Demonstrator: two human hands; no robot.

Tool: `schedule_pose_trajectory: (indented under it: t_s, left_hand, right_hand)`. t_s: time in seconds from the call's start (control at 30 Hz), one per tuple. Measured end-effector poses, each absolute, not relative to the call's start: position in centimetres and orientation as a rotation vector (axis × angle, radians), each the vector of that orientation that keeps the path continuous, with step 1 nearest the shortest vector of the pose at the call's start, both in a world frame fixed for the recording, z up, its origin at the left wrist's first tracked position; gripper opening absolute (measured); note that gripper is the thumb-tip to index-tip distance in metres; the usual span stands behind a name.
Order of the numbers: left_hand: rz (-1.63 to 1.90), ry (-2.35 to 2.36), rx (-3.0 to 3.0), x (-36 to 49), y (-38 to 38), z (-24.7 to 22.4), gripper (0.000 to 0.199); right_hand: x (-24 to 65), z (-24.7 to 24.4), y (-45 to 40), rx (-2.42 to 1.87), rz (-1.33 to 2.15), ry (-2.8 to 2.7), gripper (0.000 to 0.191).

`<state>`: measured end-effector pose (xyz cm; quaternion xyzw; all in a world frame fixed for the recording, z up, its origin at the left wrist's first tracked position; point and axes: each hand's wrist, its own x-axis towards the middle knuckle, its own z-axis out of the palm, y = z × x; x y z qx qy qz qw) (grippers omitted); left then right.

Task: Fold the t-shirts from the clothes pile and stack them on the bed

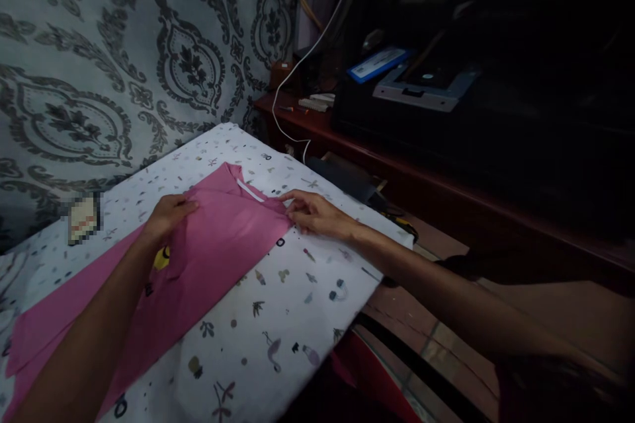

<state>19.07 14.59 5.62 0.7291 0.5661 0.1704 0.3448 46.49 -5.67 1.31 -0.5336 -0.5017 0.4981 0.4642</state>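
Observation:
A pink shirt [233, 221] lies partly folded across the white printed tablecloth [258, 337], its neck end pointing away from me. Near the collar a white strip [249, 190] shows. My left hand [171, 215] is closed on a fold of the fabric at the shirt's left side, thumb on top. Below that hand a loose flap hangs over a yellow and black print [161, 258], which is partly covered. At the right corner by the neck, my right hand [315, 213] pinches the shirt's edge between thumb and fingers. My left forearm hides part of the lower shirt.
A small blurred packet [83, 219] sits at the table's left edge. Patterned grey fabric [193, 73] hangs behind. Beyond the right edge stands a dark red wooden shelf [317, 120] with a white cable [317, 39] running down to it. Tiled floor [426, 344] shows at lower right.

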Motion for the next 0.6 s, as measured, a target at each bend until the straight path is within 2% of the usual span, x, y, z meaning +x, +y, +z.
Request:
schedule_pose_trajectory:
  t_s: [0.1,0.17,0.33,0.47,0.6]
  left_hand:
    - [0.78,1.404,1.771,19.2,14.7,5.4,0.035]
    - [0.867,1.376,1.747,19.1,14.8,5.1,0.035]
    - [0.689,1.383,1.804,19.1,14.6,4.5,0.032]
    - [0.7,1.428,1.842,19.3,14.6,4.6,0.034]
    - [0.618,1.359,1.954,19.2,15.1,4.3,0.038]
  right_hand:
    - [46.3,1.5,-5.6,-1.356,1.209,-1.266,0.048]
    - [46.2,1.6,-5.5,-1.426,1.148,-1.31,0.051]
    - [46.2,1.5,-5.4,-1.495,1.057,-1.369,0.051]
    - [46.4,1.0,-5.4,-1.456,1.1,-1.343,0.056]
    - [46.2,1.0,-5.4,-1.465,1.004,-1.406,0.047]
